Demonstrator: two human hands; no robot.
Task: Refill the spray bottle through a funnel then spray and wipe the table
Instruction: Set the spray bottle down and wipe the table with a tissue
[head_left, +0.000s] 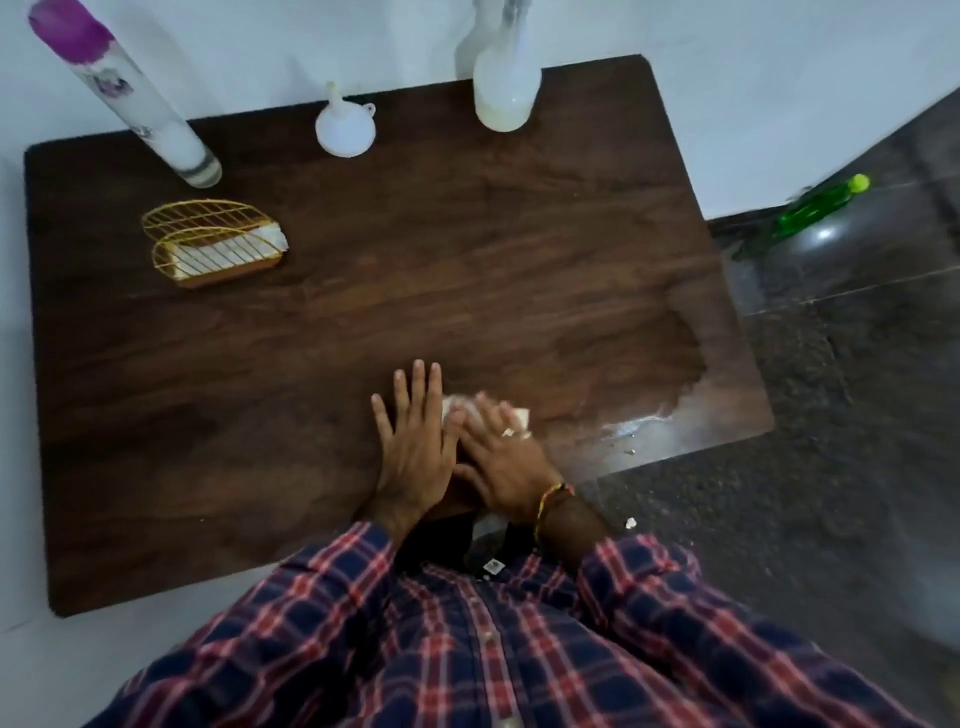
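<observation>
Left hand flat on the counter, fingers spread, just beside the tissue. Right hand pressing on that tissue, fingers straight. Beyond the tissue, along the far counter edge: funnel, spray bottle, tall can. Wet patch right of the tissue.

No text, brand or number can be read anywhere. The tall can at the far left corner of the desk has a purple and white label with a flower picture, but its letters are too blurred to read. A small tag at the shirt, by the near edge, carries a dark mark, too small to read.
</observation>
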